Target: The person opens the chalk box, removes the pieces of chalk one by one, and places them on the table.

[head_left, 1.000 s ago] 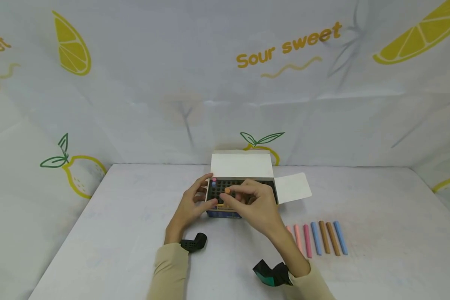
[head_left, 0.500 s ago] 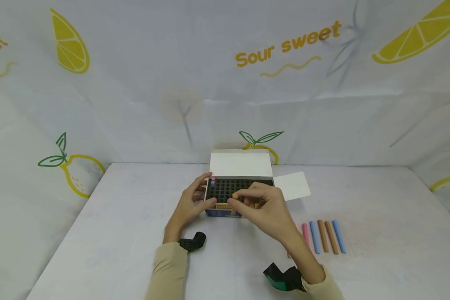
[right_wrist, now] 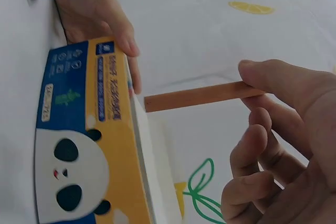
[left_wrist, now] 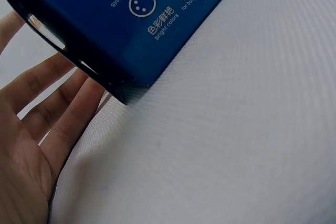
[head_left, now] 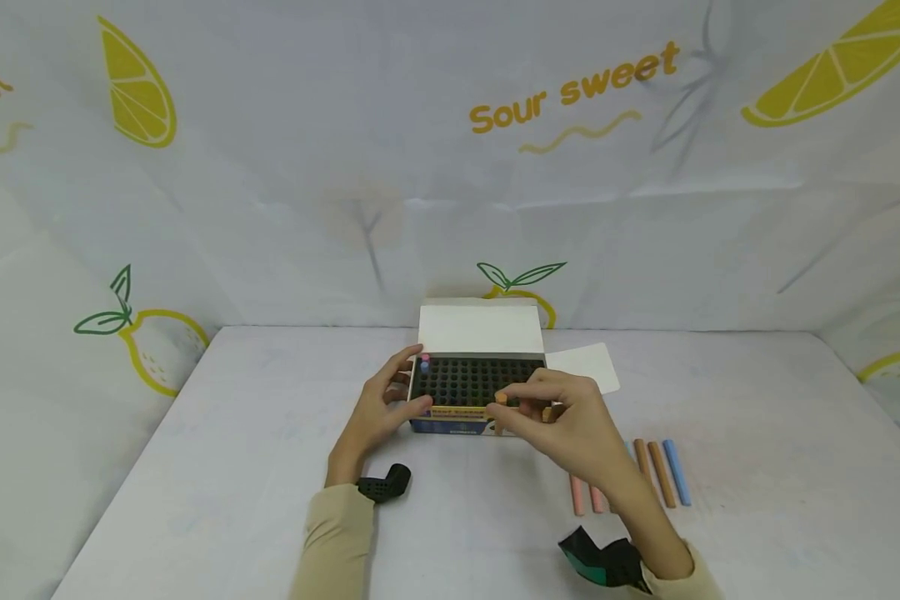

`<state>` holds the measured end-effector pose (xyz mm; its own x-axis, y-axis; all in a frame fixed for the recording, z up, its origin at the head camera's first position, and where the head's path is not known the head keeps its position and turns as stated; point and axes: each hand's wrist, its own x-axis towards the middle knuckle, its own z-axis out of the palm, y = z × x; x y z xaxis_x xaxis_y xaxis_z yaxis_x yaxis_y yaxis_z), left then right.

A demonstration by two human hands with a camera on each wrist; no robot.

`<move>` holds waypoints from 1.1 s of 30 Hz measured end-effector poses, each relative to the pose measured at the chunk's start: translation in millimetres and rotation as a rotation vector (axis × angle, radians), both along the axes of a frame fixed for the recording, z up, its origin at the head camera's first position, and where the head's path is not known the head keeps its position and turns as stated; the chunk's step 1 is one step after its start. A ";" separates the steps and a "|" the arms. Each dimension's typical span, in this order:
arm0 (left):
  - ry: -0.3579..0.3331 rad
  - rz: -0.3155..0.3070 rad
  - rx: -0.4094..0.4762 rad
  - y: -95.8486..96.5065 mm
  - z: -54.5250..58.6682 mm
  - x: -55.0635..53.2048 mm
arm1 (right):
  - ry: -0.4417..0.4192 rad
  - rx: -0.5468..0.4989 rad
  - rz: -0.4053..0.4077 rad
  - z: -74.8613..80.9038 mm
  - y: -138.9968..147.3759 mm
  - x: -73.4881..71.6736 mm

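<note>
Visibly, right hand [head_left: 566,418] pinched an orange-brown stick [right_wrist: 199,97] near five o'clock of the box [head_left: 450,425]; left hand [head_left: 377,414], fingers spread, gripped its nine-o'clock end.

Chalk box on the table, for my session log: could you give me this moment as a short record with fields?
Chalk box: open, lid raised at the back, side flap out to the right
In the box: pink stick and blue stick, back left corner
Left hand: grips the box's left end
Right hand: pinches an orange-brown stick, not in a hole
Table: loose pink sticks, brown sticks and a blue one, partly hidden by the right arm
</note>
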<state>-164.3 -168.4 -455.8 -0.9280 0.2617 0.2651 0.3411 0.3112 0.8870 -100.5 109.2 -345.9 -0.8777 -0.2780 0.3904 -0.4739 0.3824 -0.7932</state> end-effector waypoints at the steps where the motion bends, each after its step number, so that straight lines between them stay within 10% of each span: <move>1: 0.001 -0.001 0.001 0.0 0.0 0.1 | -0.001 0.010 -0.001 1.1 3.2 0.5; 33: -0.007 0.001 0.002 1.4 3.2 3.0 | -0.090 0.306 -0.083 31.0 107.8 6.2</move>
<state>-161.3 -167.0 -452.6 -0.9301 0.2601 0.2594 0.3348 0.3094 0.8900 -94.2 216.9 -314.9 -0.9296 -0.2963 0.2192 -0.3639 0.6442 -0.6727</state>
